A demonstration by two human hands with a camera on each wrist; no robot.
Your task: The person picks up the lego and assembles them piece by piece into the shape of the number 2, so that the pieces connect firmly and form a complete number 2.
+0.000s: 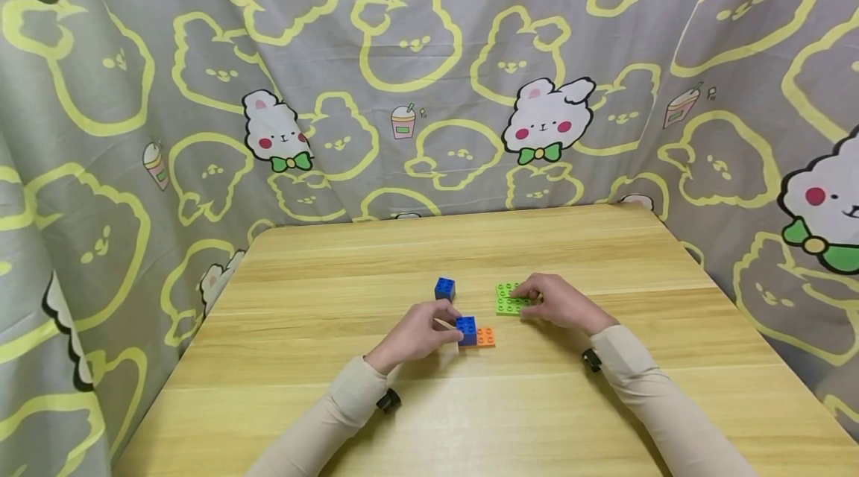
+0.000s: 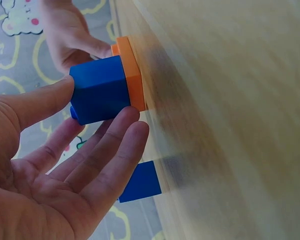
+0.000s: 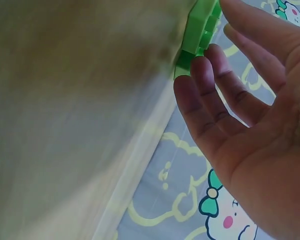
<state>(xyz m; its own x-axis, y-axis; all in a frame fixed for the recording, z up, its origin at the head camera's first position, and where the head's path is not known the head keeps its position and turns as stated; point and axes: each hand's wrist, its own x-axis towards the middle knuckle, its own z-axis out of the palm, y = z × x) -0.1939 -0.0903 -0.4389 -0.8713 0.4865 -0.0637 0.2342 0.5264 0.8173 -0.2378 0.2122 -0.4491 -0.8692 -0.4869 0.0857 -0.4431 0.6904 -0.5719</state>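
My left hand pinches a blue brick between thumb and fingertips. That brick sits on the left part of a flat orange brick, whose studs show to its right. Two flat green bricks lie side by side farther right. Over their right end is my right hand, its thumb at the near side and bent fingers at the far side. In the right wrist view the fingertips meet the green edge. A second blue brick stands alone beyond my left hand.
The wooden table carries only these bricks and my forearms. A grey curtain with cartoon prints hangs behind the far edge and along both sides. Dark wrist cameras sit on both sleeves.
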